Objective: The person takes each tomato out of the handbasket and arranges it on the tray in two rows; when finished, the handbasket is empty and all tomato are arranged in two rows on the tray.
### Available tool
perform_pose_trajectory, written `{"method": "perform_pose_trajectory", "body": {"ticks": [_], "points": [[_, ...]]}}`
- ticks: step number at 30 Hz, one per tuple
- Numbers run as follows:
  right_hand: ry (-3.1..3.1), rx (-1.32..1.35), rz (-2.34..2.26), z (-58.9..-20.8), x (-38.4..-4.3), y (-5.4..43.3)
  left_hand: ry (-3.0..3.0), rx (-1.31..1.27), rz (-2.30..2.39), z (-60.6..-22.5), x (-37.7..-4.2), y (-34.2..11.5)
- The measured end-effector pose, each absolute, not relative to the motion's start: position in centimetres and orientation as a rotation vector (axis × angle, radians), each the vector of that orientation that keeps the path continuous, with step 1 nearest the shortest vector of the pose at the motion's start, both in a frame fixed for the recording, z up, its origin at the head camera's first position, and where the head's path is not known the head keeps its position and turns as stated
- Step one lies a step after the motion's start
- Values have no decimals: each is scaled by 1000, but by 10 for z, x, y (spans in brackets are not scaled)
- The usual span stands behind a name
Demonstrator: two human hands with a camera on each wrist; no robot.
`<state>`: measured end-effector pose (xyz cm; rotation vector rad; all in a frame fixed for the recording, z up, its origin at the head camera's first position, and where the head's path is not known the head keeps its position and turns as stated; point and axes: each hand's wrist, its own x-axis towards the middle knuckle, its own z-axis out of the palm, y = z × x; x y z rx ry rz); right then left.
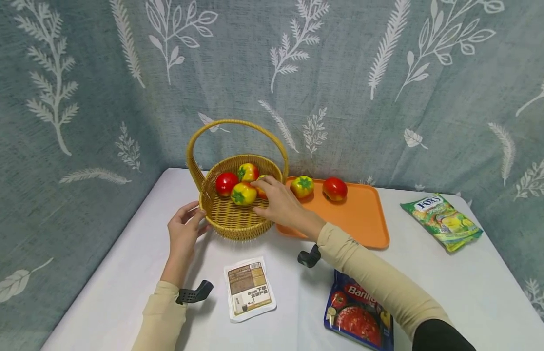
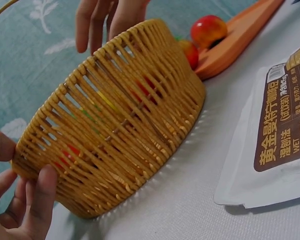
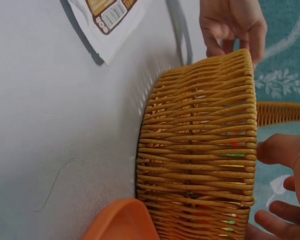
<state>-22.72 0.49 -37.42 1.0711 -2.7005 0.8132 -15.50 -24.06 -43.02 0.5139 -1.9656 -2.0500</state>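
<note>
A woven basket with a tall arched handle stands at the back left of the table. Inside are a red fruit, a yellow-red fruit with a green star-shaped top, another such fruit behind, and one partly hidden under the right hand's fingers. My left hand grips the basket's near left rim, thumb outside in the left wrist view. My right hand reaches over the right rim, its fingers apart and loosely bent above the fruits. In the right wrist view nothing shows between that thumb and fingers.
An orange tray, right of the basket, bears a yellow-green fruit and a red one. A white-and-brown packet lies in front. The right forearm crosses over a blue tomato-pictured pouch. A green candy bag lies far right.
</note>
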Motion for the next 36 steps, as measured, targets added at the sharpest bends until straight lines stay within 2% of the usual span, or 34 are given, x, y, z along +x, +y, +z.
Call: {"method": "perform_pose_trajectory", "body": {"ticks": [36], "points": [[-2875,1083,468,-388,-253,-37,-1945,518,-2056,-433,-155,-242]]}}
